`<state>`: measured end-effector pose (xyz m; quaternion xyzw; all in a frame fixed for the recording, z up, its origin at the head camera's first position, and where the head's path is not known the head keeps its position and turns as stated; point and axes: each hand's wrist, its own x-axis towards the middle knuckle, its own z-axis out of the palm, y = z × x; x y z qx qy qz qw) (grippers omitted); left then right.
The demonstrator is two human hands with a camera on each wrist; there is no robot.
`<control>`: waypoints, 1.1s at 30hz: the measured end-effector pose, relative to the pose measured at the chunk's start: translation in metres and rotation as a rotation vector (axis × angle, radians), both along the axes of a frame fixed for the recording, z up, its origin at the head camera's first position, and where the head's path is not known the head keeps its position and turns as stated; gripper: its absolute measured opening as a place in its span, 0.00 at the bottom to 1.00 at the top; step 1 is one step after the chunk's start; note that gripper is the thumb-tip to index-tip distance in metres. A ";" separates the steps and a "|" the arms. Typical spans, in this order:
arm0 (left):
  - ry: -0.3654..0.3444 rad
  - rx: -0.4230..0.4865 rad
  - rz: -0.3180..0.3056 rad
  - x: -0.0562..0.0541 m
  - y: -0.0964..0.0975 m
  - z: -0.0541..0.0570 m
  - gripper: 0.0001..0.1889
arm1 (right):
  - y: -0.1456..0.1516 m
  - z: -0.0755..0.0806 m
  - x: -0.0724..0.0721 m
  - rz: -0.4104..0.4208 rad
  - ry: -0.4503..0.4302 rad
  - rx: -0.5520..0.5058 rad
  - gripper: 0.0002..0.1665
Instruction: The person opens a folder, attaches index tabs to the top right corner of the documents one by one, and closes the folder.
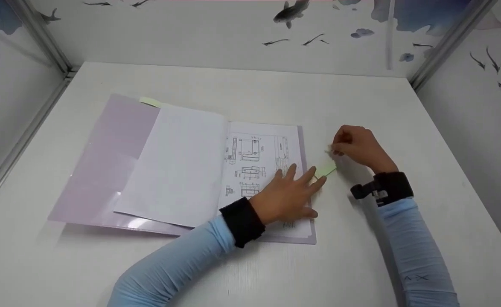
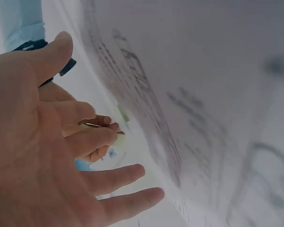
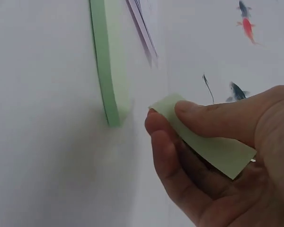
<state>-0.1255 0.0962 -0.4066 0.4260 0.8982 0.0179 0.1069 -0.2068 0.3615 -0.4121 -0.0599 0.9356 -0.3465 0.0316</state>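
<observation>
My left hand [image 1: 286, 196] rests with fingers spread on the right page [image 1: 267, 132] of an open document folder, over printed technical drawings. Beside that page's right edge lies a pad of green sticky notes [image 1: 326, 170], next to the left fingertips; the right wrist view shows the pad's thick green edge [image 3: 104, 71]. Off to the right, slightly above the table, my right hand [image 1: 359, 147] pinches a pale green sticky note [image 3: 208, 142] between thumb and fingers. In the left wrist view the left palm [image 2: 42, 156] faces the camera, its fingers extended.
The folder's purple cover [image 1: 101, 149] spreads left, with a blank white sheet [image 1: 178, 166] turned over it. A green tab [image 1: 150, 102] sticks out at the sheet's top. White table [image 1: 361, 264] surrounds the folder, and fish-patterned walls [image 1: 190, 38] stand behind and at both sides.
</observation>
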 end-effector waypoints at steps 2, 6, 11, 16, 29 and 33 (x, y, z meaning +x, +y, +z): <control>-0.014 0.006 0.009 0.003 -0.014 0.001 0.43 | -0.008 0.000 -0.004 0.006 0.022 -0.005 0.08; -0.019 -0.004 0.038 0.011 -0.044 0.000 0.43 | -0.030 -0.002 -0.011 0.006 0.062 -0.001 0.12; -0.014 -0.009 0.048 0.019 -0.060 -0.005 0.41 | -0.058 -0.004 -0.033 -0.049 0.049 -0.073 0.10; -0.044 -0.023 0.063 0.018 -0.057 -0.006 0.40 | -0.072 -0.003 -0.061 -0.068 -0.026 -0.099 0.09; -0.035 -0.028 0.077 0.018 -0.054 -0.004 0.38 | -0.087 -0.006 -0.076 -0.172 -0.107 -0.223 0.12; -0.046 -0.035 0.084 0.018 -0.054 -0.004 0.38 | -0.090 -0.005 -0.078 -0.216 -0.122 -0.195 0.12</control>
